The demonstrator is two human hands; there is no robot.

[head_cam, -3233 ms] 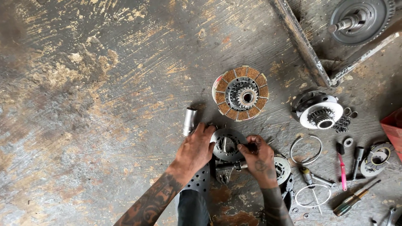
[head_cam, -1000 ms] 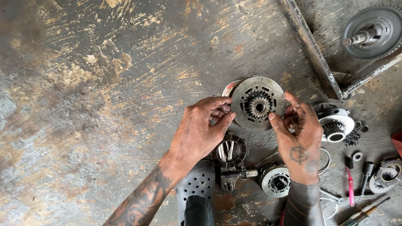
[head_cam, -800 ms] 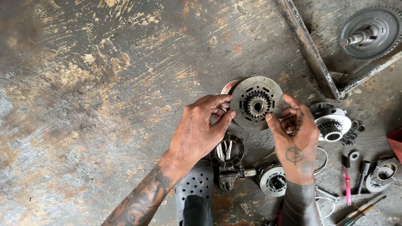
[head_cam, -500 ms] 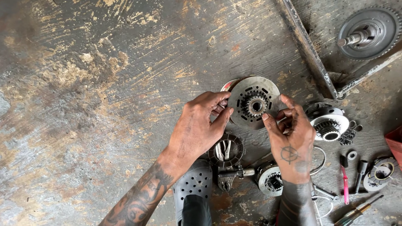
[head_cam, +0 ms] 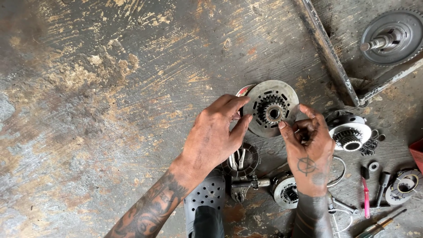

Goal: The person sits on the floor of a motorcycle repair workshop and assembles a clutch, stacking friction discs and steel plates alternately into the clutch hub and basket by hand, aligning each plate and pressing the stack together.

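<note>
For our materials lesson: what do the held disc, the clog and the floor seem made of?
Disc: dull grey metal, probably steel, with machined slots and a toothed hub. Clog: matte grey moulded foam or rubber, perforated. Floor: worn, stained concrete, seemingly.

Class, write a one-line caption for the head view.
Left hand and right hand hold a round metal plate with toothed hub above scattered parts on a worn concrete floor.

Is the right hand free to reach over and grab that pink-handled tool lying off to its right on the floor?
Probably yes. The right hand is only loosely at the round metal plate, and the pink-handled tool lies uncovered just to its right, with only a wire ring between.
</note>
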